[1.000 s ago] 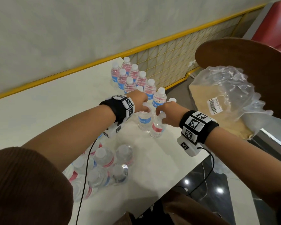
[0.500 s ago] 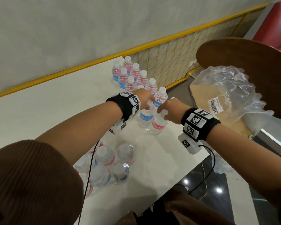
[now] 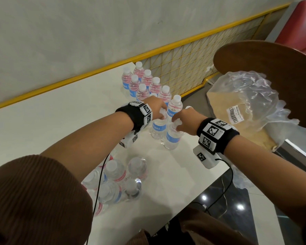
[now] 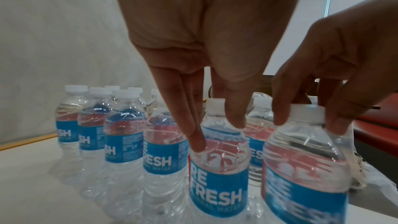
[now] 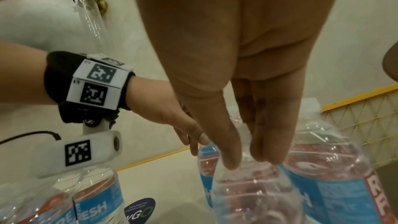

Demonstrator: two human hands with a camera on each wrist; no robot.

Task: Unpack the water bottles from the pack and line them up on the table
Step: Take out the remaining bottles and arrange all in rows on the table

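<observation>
Two bottles stand upright on the desk [image 3: 166, 177] beside the row [image 3: 145, 82], left grip [image 3: 157, 110] and right grip [image 3: 184, 121] each pinching a cap; a careless release could topple neighbours.

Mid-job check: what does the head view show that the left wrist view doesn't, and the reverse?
Head only: the unplaced clear plastic bottles in torn wrap near the white table's front edge, and the crumpled clear plastic bag on brown cardboard.

Left wrist only: the blue REFRESH label read clearly, and left-hand fingers pinching that bottle's white cap.

Both: each hand holding an upright bottle by its top, beside the lined-up rows.
</observation>
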